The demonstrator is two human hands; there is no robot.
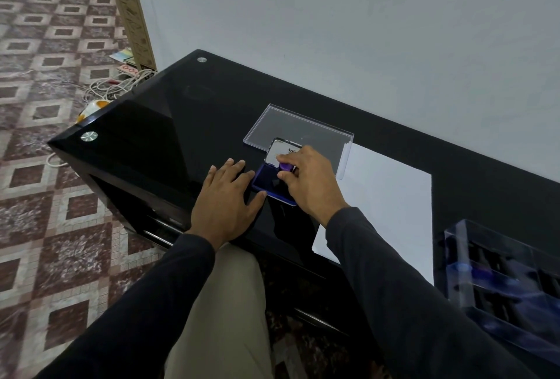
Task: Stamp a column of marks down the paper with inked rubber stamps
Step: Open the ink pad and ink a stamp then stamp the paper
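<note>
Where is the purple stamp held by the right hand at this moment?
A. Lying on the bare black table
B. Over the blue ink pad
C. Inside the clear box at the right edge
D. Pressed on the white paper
B: the right hand pinches the purple stamp directly over the open blue ink pad, while the white paper lies to the right with no marks visible.

Home room, patterned maroon-and-cream tiled floor [60, 75] on the left, glossy black table [169, 124] against a plain pale wall [363, 30], tangled white cables [115, 87] on the far floor
</note>
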